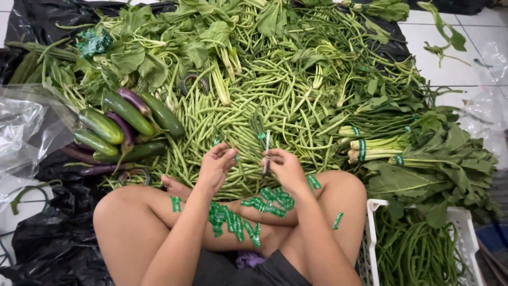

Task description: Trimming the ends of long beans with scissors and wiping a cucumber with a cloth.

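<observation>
A person sits cross-legged on the floor, seen from above, with bare knees at the near edge. The right hand [286,168] is closed around a small bunch of long green beans [266,151], held upright just above the lap. The left hand [216,165] hovers just left of it, fingers curled loosely and apart, gripping nothing that can be made out. Strips of green tape [233,220] are stuck across both legs. Directly beyond the hands spreads a big heap of loose long beans [264,95] on black plastic sheeting [47,233]. To the far left lie cucumbers [127,114] and purple eggplants [123,127]. Leafy greens [153,47] fill the far side, and bundled greens [418,153] tied with green bands lie to the right. A white plastic crate [465,228] at near right holds more beans.
</observation>
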